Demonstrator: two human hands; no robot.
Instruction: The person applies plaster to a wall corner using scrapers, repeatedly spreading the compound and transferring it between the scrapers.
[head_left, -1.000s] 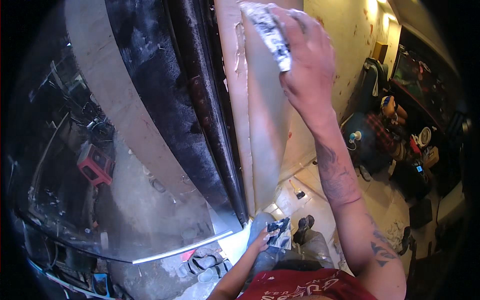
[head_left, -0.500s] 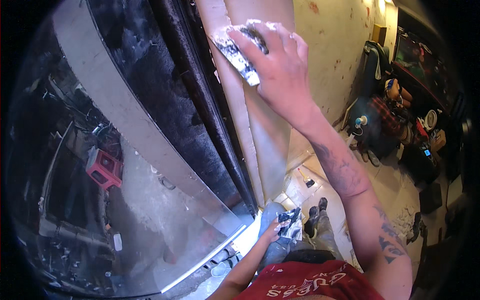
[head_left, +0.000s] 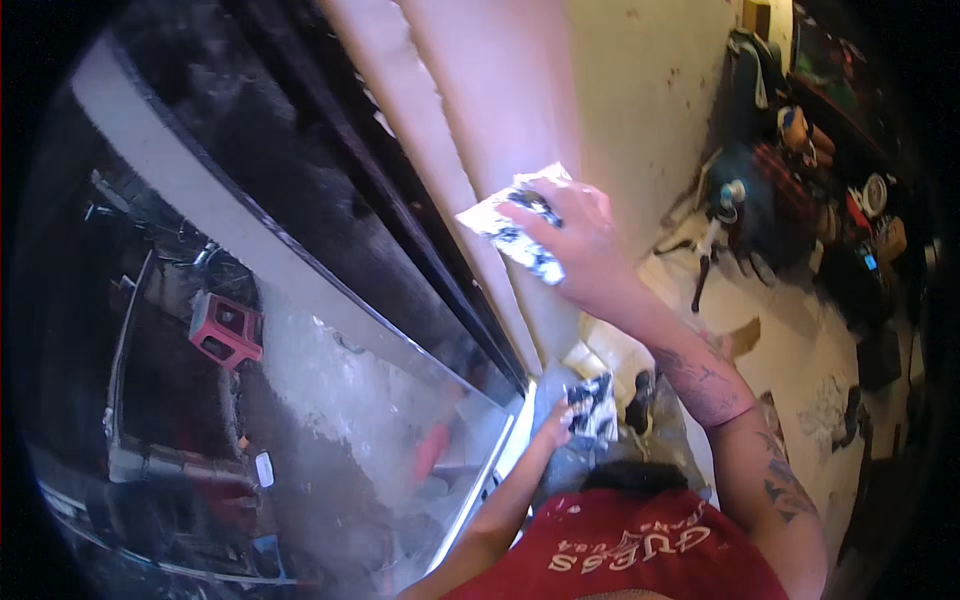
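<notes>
My right hand (head_left: 580, 235) is closed around a wide putty knife (head_left: 515, 232) smeared with white filler and dark patches. Its blade lies at the wall corner (head_left: 455, 140), where a ragged edge runs beside the dark door frame; I cannot tell whether the blade touches. Low in front of my body, my left hand (head_left: 556, 424) grips a second flat putty knife (head_left: 597, 410), also streaked white and dark. Part of its handle is hidden by my fingers.
A glass panel (head_left: 400, 480) stands on the left, with a pink plastic stool (head_left: 228, 330) beyond it. At the right are a tripod (head_left: 708, 250), bags and clothes piled along the wall, and white debris (head_left: 825, 410) on the tiled floor (head_left: 780, 340).
My right hand has moved down along the wall corner with its putty knife. My left hand has come slightly up with the other one. The whole view has shifted a little.
</notes>
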